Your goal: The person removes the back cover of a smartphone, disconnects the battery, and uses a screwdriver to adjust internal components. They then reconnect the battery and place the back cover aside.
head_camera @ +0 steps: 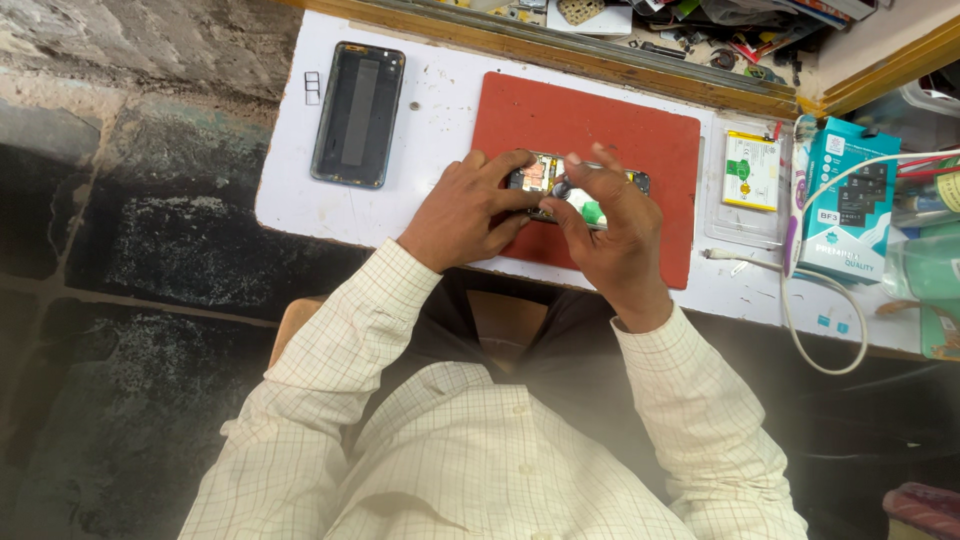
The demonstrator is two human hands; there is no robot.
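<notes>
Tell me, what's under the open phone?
A red mat lies under the phone, on the white table. Both hands, left and right, cover much of the phone, so the mat directly beneath is hidden.

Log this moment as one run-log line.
left hand: steadies opened phone | right hand: fingers pinch small tool on phone | surface: red mat | nearby: back cover, battery

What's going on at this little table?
A person in a checked shirt has an opened phone on a red mat. The left hand steadies it; the right hand presses a small tool into its insides. The phone's back cover lies to the left, a battery in a clear tray to the right.
</notes>
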